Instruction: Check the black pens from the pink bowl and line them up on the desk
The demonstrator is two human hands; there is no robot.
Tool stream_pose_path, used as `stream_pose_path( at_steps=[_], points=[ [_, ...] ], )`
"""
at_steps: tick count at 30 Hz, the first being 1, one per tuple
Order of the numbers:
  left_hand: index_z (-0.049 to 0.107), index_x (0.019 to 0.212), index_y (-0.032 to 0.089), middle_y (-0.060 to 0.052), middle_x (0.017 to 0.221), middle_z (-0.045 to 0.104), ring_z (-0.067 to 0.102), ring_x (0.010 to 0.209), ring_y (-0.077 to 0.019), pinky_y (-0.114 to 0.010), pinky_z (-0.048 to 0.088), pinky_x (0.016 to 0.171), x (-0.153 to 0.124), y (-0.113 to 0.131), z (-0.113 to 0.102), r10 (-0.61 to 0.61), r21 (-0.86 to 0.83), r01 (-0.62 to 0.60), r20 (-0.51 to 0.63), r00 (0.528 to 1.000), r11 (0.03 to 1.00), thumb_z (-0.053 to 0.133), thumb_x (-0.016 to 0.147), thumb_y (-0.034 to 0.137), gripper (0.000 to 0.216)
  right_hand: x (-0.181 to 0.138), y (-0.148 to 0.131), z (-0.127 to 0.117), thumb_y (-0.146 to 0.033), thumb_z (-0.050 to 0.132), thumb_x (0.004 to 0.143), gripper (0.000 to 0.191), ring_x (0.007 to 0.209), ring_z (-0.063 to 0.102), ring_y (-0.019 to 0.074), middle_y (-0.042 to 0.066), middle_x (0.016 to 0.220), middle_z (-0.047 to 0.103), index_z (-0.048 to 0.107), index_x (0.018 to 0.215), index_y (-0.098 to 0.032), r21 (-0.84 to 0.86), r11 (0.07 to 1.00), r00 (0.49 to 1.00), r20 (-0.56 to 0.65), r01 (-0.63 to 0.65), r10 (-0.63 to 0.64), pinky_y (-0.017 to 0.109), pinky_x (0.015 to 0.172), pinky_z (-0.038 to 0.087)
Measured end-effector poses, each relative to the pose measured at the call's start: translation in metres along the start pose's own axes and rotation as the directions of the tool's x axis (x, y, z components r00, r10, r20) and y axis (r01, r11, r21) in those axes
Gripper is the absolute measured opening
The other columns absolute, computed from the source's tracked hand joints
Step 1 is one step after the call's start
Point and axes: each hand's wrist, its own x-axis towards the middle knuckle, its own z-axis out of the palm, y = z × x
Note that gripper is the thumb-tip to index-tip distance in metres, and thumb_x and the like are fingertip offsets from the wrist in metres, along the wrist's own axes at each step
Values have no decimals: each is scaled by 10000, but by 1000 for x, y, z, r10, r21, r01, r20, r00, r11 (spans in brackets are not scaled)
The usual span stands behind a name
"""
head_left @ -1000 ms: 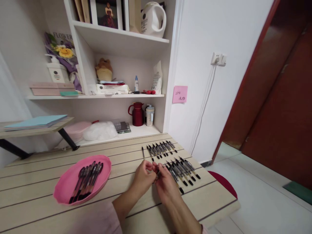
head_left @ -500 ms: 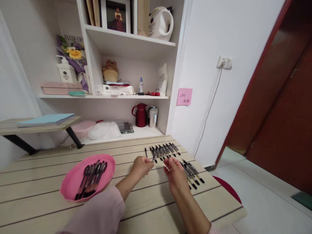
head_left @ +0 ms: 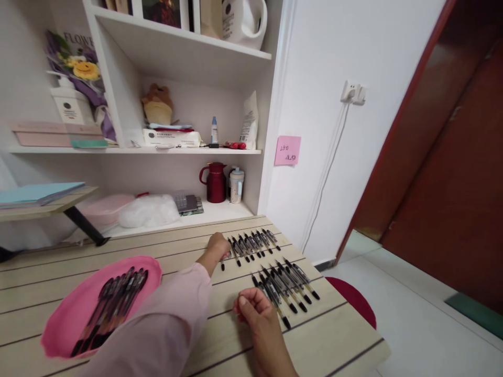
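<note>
Two rows of gel pens [head_left: 289,284] sit right of the pink tray [head_left: 73,314]; the left hand [head_left: 218,247] has just reached the farther row [head_left: 258,243], now seemingly the focus, its grip hidden; the right hand [head_left: 258,312] curls half-closed, contents unclear.

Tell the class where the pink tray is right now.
In the head view, the pink tray lies at the lower left on the striped table, holding several pens, just left of the left sleeve.
</note>
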Motion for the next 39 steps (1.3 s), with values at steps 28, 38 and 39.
stream_pose_path(
  at_steps=[28,38,39],
  points=[
    [552,1044,139,-112,1100,570,519,1032,-198,-286,376,881,-114,-97,-24,476,266,-428,-153,866,864,497,747,194,307,47,-12,23,-159,496,659,70,467,501,87,-34,537,565,555,697,-160,-717,671,981,170,189,-94,198,477,384],
    [561,990,182,-90,1056,553,491,1002,-204,-336,380,896,-187,-172,-29,746,341,-696,-21,666,632,420,763,157,268,103,-9,31,-45,504,661,171,754,572,163,69,750,649,598,747,-158,-973,189,968,88,134,-233,224,622,333],
    [564,979,187,-86,1053,552,491,993,-201,-335,388,886,-185,-175,-29,758,326,-713,-18,652,621,425,760,150,262,105,-5,32,-45,503,672,175,761,575,164,72,759,651,600,764,-158,-980,156,968,86,124,-234,222,622,330]
  ],
)
